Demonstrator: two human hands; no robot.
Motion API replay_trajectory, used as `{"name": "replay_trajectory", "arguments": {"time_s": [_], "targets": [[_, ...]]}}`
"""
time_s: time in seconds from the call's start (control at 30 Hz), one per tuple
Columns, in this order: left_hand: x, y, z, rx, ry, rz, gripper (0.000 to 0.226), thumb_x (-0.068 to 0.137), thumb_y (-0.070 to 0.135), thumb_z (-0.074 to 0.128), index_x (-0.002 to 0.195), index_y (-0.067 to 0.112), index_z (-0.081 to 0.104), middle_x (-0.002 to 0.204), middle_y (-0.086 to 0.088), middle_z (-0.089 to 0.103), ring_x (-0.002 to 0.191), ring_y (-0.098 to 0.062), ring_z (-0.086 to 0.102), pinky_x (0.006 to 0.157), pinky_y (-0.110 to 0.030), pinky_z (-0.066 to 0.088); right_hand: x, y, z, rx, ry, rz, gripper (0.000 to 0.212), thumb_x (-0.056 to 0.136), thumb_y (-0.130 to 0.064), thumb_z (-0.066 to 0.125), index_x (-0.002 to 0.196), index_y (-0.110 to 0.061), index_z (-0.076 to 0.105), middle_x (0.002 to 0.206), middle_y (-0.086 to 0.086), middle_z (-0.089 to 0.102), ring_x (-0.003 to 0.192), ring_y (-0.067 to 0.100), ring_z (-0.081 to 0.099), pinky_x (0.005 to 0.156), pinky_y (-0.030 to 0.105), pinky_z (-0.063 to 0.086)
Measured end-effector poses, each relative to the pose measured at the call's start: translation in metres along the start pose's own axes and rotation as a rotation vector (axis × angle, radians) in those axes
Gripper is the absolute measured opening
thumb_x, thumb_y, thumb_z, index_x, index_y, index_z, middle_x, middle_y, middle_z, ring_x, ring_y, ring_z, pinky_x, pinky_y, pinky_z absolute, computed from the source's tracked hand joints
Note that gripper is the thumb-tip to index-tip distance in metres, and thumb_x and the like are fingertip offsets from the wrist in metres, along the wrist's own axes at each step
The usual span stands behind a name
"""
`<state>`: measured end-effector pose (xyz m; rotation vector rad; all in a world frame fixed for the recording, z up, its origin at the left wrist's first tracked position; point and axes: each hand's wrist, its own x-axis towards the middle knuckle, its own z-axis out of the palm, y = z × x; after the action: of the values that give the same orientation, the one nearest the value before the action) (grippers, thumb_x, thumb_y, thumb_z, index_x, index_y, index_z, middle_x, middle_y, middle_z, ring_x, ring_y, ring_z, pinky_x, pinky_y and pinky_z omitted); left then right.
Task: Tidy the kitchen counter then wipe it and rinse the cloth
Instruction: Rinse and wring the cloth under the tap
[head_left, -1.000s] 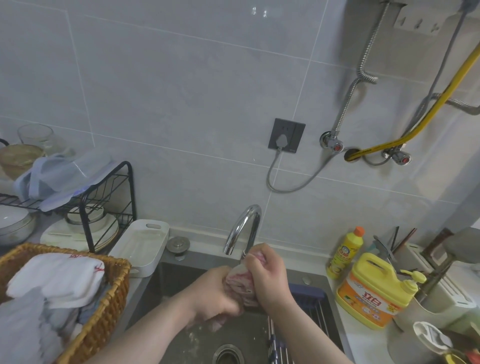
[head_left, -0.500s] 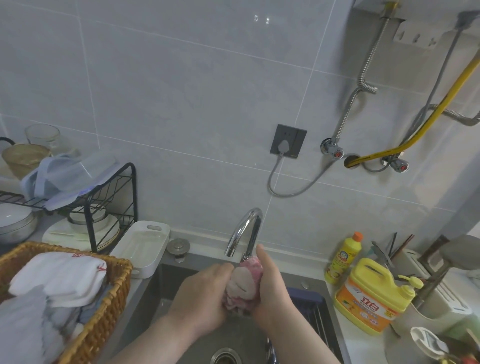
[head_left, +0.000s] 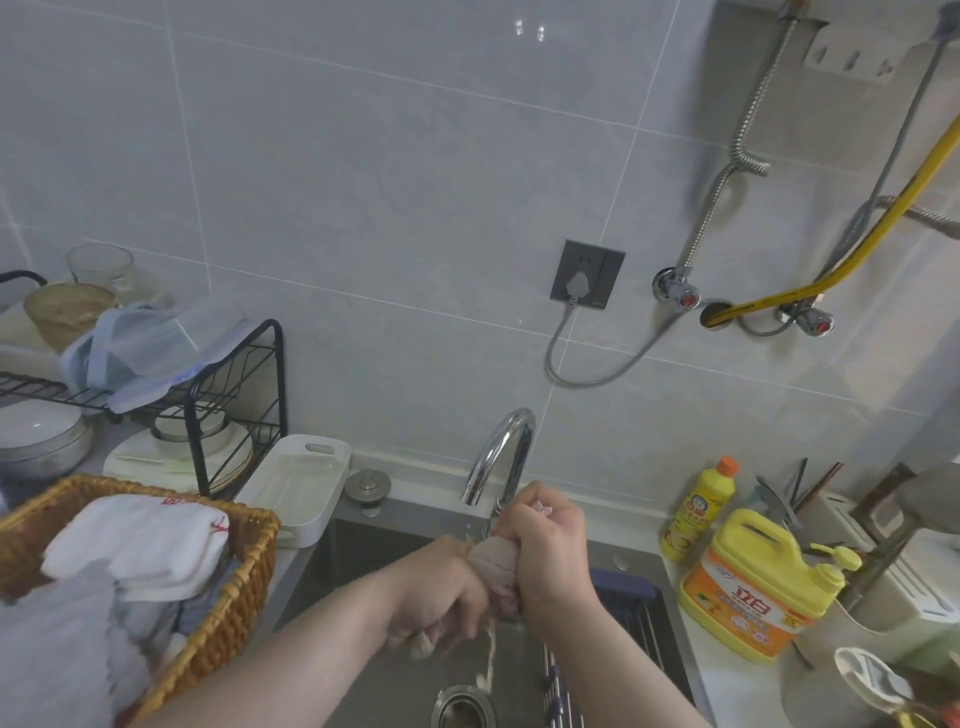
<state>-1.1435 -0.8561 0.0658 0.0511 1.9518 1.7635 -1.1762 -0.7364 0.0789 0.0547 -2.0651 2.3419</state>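
Over the steel sink (head_left: 363, 540), both my hands wring a pink and white cloth (head_left: 493, 564). My right hand (head_left: 550, 556) grips its upper end, just under the chrome tap (head_left: 501, 452). My left hand (head_left: 441, 597) grips the lower end, and a bit of cloth pokes out below its fingers. Cloudy water runs from the cloth down toward the drain (head_left: 462, 706).
A wicker basket (head_left: 244, 587) of folded cloths stands at the left, beside a white tray (head_left: 296, 483) and a black dish rack (head_left: 234, 395). Right of the sink stand a yellow detergent jug (head_left: 753, 587), a small yellow bottle (head_left: 698, 509) and a knife block (head_left: 883, 566).
My hands have twisted the cloth: the right has closed over the top end, the left has dropped lower. Water now streams from the cloth.
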Motion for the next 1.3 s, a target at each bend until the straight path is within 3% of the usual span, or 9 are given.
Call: {"name": "replay_trajectory", "arguments": {"time_s": [0.17,0.3,0.43,0.6,0.73,0.93,1.1,1.2,1.3], "targets": [[-0.003,0.001,-0.004,-0.285,-0.323,-0.104,0.014,0.046,0.006,0.046,0.05,0.017,0.053,0.044,0.002,0.032,0.035,-0.009,0.021,0.038,-0.015,0.009,0.01,0.002,-0.002,-0.102,-0.082,-0.112,0.003,0.048,-0.003,0.048,0.05,-0.001,0.048,0.055,0.016,0.047,0.056,0.021,0.044,0.053,0.029,0.037],[0.018,-0.012,-0.004,-0.184,-0.042,-0.173,0.014,0.041,0.005,0.058,0.053,0.011,0.058,0.055,-0.01,0.037,0.043,-0.016,0.032,0.048,-0.022,0.019,0.022,0.008,-0.008,-0.189,-0.121,-0.13,0.007,0.056,-0.007,0.05,0.055,-0.001,0.054,0.055,0.008,0.051,0.056,0.017,0.047,0.051,0.026,0.04],[0.029,-0.008,-0.007,0.212,0.296,-0.042,0.024,0.052,0.003,0.065,0.075,0.008,0.067,0.064,-0.013,0.058,0.046,-0.019,0.046,0.05,-0.024,0.035,0.031,0.01,-0.023,-0.214,-0.187,0.059,0.019,0.082,-0.028,0.059,0.078,-0.011,0.067,0.076,0.004,0.068,0.074,0.018,0.062,0.062,0.027,0.048],[0.021,-0.016,-0.018,0.974,0.624,0.214,0.028,0.064,0.033,0.066,0.091,0.027,0.058,0.091,0.005,0.067,0.085,-0.021,0.064,0.064,-0.026,0.044,0.026,0.025,-0.051,-0.056,-0.112,0.794,0.064,0.093,-0.059,0.039,0.12,-0.004,0.056,0.107,0.023,0.061,0.094,0.036,0.06,0.072,0.042,0.054],[0.023,-0.033,-0.021,1.458,0.541,0.466,0.027,0.047,0.009,0.06,0.072,0.02,0.059,0.064,0.004,0.057,0.054,-0.019,0.057,0.043,-0.024,0.041,0.022,0.027,-0.043,0.247,-0.16,1.03,0.084,0.079,-0.072,0.048,0.118,0.001,0.061,0.105,0.025,0.069,0.094,0.04,0.066,0.083,0.052,0.053],[0.028,-0.043,-0.011,1.595,0.617,0.671,0.026,0.055,0.006,0.046,0.076,0.017,0.058,0.063,0.002,0.051,0.053,-0.02,0.048,0.044,-0.028,0.038,0.014,0.018,-0.016,0.191,-0.001,0.885,0.044,0.084,-0.033,0.063,0.054,0.0,0.062,0.042,0.011,0.054,0.051,0.025,0.062,0.071,0.038,0.052],[0.025,-0.039,0.0,1.332,0.58,0.495,0.034,0.052,0.009,0.071,0.081,0.018,0.056,0.076,0.0,0.059,0.066,-0.022,0.06,0.051,-0.027,0.042,0.005,0.025,-0.005,-0.15,0.304,0.438,0.019,0.074,-0.008,0.058,0.057,-0.01,0.051,0.046,0.002,0.045,0.055,0.021,0.04,0.056,0.029,0.036],[0.02,-0.03,0.007,1.01,0.532,0.264,0.02,0.075,0.028,0.055,0.094,0.022,0.054,0.098,-0.001,0.065,0.094,-0.027,0.061,0.07,-0.033,0.047,0.004,0.025,-0.008,-0.211,0.259,0.242,0.014,0.075,-0.002,0.055,0.063,-0.01,0.054,0.056,0.006,0.05,0.057,0.02,0.044,0.052,0.025,0.037],[0.017,-0.019,0.01,0.889,0.417,0.18,0.023,0.069,0.037,0.049,0.082,0.02,0.057,0.086,-0.001,0.069,0.083,-0.025,0.063,0.067,-0.032,0.051,0.006,0.02,-0.01,-0.339,0.162,0.114,0.023,0.074,0.003,0.051,0.062,-0.013,0.061,0.055,0.006,0.055,0.054,0.019,0.048,0.046,0.022,0.039]]}}
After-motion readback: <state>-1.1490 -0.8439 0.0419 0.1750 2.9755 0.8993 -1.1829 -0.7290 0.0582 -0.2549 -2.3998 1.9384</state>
